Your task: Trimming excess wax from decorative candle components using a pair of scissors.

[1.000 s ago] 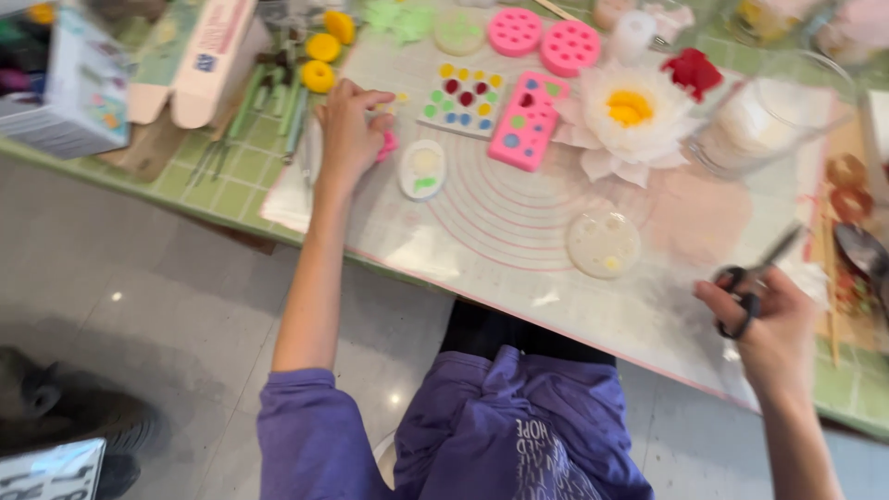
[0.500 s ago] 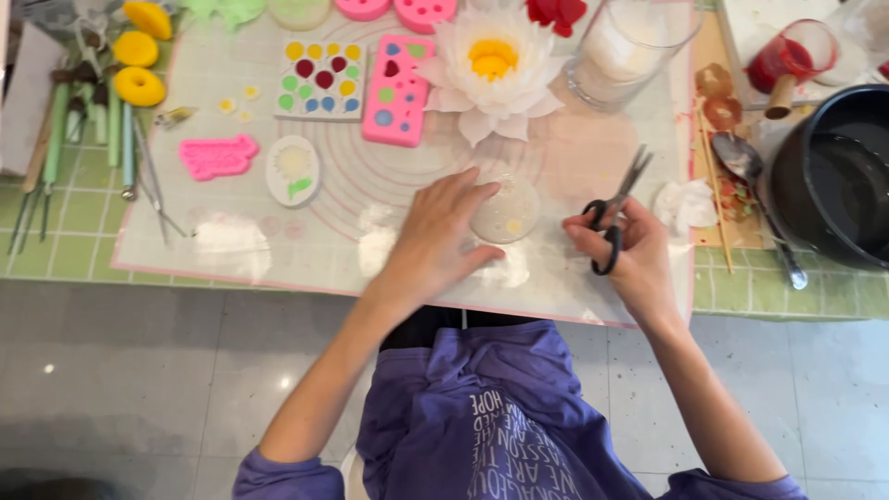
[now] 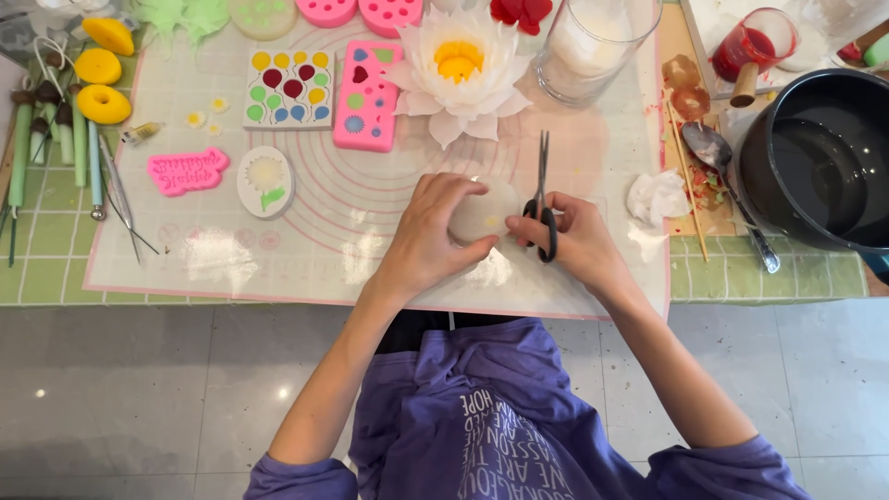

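My left hand (image 3: 431, 236) grips a round, pale translucent mould (image 3: 482, 211) on the clear silicone work mat (image 3: 278, 250). My right hand (image 3: 579, 243) holds small black-handled scissors (image 3: 542, 190), fingers through the loops, blades closed and pointing away from me. Its fingertips also touch the right edge of the mould. Both hands meet near the front middle of the mat. A white wax lotus flower (image 3: 460, 69) with a yellow centre sits just beyond them.
Pink moulds (image 3: 368, 97), a white square mould (image 3: 290, 88), an oval mould (image 3: 265, 181) and a pink lettering mould (image 3: 187, 170) lie left. Tools (image 3: 102, 171) line the left edge. A glass jar (image 3: 593, 37), black pot (image 3: 820, 162), spoon (image 3: 722, 167), red cup (image 3: 755, 46) stand right.
The view has steadied over the mat. My left hand came back from the far left to the round mould, and my right hand brought the scissors in beside it.
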